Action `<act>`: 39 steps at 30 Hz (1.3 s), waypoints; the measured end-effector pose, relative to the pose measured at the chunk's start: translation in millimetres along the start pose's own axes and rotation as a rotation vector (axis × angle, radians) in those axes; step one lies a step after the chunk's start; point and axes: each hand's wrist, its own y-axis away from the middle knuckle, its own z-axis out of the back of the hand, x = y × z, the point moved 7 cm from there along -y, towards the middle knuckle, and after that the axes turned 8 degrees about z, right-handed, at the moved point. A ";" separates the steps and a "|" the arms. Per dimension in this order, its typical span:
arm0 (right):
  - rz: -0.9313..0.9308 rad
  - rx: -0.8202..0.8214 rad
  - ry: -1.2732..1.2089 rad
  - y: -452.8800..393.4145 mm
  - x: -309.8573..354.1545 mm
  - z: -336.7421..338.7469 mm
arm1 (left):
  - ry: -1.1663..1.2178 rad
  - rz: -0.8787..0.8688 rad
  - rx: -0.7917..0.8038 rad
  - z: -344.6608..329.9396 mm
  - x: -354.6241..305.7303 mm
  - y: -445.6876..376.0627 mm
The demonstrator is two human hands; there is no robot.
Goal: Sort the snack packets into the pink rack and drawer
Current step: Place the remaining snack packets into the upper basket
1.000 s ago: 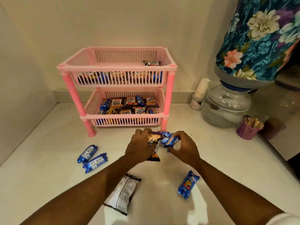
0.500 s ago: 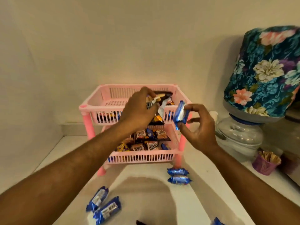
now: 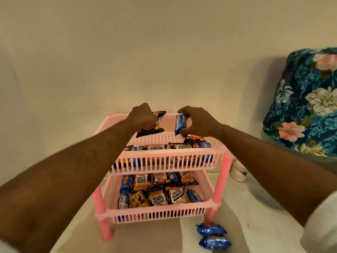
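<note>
While both forearms reach far across the white counter (image 3: 255,207), the hands sit over the top tier of the pink rack (image 3: 164,155).

Head view. Left hand (image 3: 141,116): knuckles up, fingers curled down, pinching a dark snack packet (image 3: 155,127) that hangs over the far left part of the top tier; its lower edge looks close to the tier floor, contact unclear. Right hand (image 3: 197,121): palm down, thumb and fingers closed around a blue packet (image 3: 180,124) held upright over the far right part of the same tier. Hands near each other, not touching.

Top tier: salted peanut packets (image 3: 156,147) and blue ones line the near edge. Lower tier (image 3: 158,209): packed with peanut and blue packets, two rows. Two blue packets (image 3: 212,236) lie on the counter, near right of the rack, one just beside the other.

Hidden or unclear: left fingertips tucked behind the dark packet. Labels on the held packets too blurred to read. Floral cover (image 3: 306,103) cut off at right edge. White sleeve (image 3: 321,225) cut off at near right. Small white container (image 3: 238,172) partly behind the rack's right post.
</note>
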 end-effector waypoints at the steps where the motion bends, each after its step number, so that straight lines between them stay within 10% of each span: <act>1: -0.016 0.055 0.026 -7.9 -6.7 -12.8 | -0.025 0.011 0.024 -10.3 2.8 -8.0; 12: -0.013 0.398 0.081 -50.6 -36.5 -86.2 | -0.230 0.027 0.257 -88.3 2.9 -40.7; 17: 0.058 0.341 0.107 -51.4 -28.3 -74.9 | -0.466 -0.195 0.235 -78.3 -3.7 -45.1; 23: 0.113 0.301 0.145 -46.8 -20.8 -71.6 | -0.617 -0.294 0.570 -113.3 14.0 -36.2; 39: 0.009 0.299 0.085 -39.7 -28.8 -69.7 | -0.766 -0.226 0.458 -109.6 8.6 -40.1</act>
